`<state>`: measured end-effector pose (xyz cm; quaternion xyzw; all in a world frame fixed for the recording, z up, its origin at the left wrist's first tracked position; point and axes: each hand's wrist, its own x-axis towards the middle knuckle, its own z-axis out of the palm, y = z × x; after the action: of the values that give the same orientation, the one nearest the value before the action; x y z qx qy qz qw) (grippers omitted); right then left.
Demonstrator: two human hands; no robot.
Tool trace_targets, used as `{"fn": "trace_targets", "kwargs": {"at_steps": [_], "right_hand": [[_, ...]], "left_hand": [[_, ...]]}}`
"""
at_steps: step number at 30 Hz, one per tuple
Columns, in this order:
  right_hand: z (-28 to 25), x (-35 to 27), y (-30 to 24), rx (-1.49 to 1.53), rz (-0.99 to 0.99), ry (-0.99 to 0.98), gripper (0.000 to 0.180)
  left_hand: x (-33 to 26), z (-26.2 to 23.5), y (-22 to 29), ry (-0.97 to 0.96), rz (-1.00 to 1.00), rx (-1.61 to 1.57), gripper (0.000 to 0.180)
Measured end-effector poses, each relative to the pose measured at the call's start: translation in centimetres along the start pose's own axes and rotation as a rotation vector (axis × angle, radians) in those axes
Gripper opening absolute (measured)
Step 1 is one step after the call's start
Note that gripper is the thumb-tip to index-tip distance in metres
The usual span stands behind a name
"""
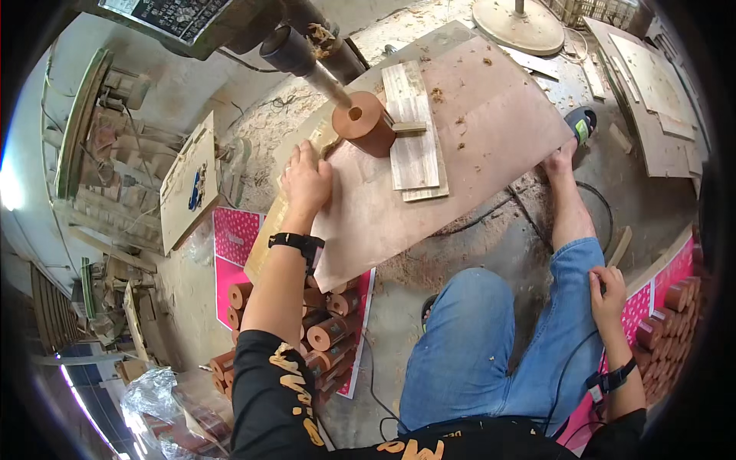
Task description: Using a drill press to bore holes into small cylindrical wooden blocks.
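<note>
A reddish-brown cylinder [372, 138] with a hole in its top stands on a tilted, sheet-covered work board [491, 130]. The drill press [322, 77] reaches down to its upper left side. Pale wooden slats [414, 157] lie against the cylinder's right side, with a small wood block [409, 127] across them. My left hand [305, 178] lies on the board's left edge beside a yellowish wooden strip [268, 238], fingers stretched out, just left of the cylinder and holding nothing. My right hand [608, 295] rests on my right knee, its fingers loosely bent and apart.
Stacked reddish-brown cylinders [330, 333] sit on pink sheeting below the board, and more [671, 322] at the far right. Wood shavings [460, 119] dot the board and floor. A cable [491, 211] runs beneath it. Plywood sheets [652, 92] lean at the upper right.
</note>
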<state>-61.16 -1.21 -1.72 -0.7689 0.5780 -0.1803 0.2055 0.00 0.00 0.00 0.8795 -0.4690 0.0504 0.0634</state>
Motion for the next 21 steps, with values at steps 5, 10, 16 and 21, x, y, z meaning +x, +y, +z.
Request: {"fn": "trace_targets", "kwargs": {"at_steps": [5,10,16,21], "right_hand": [[1.1,-0.2,-0.4,0.007,0.013,0.053,0.005],[0.5,-0.2,-0.3,-0.012,-0.015,0.053,0.004],[0.4,0.1,-0.4,0.0,-0.025,0.083,0.002],[0.3,-0.1,-0.3,0.012,-0.011,0.105,0.002]], "left_hand": [[0.0,-2.7,2.2,-0.008,-0.107,-0.006,0.063],[-0.1,-1.8,1.6,-0.015,-0.067,-0.002,0.064],[-0.9,-2.6,1.7,0.088,0.118,-0.134,0.075],[-0.4,-3.5,6.7,-0.008,0.255,-0.778,0.096]]}}
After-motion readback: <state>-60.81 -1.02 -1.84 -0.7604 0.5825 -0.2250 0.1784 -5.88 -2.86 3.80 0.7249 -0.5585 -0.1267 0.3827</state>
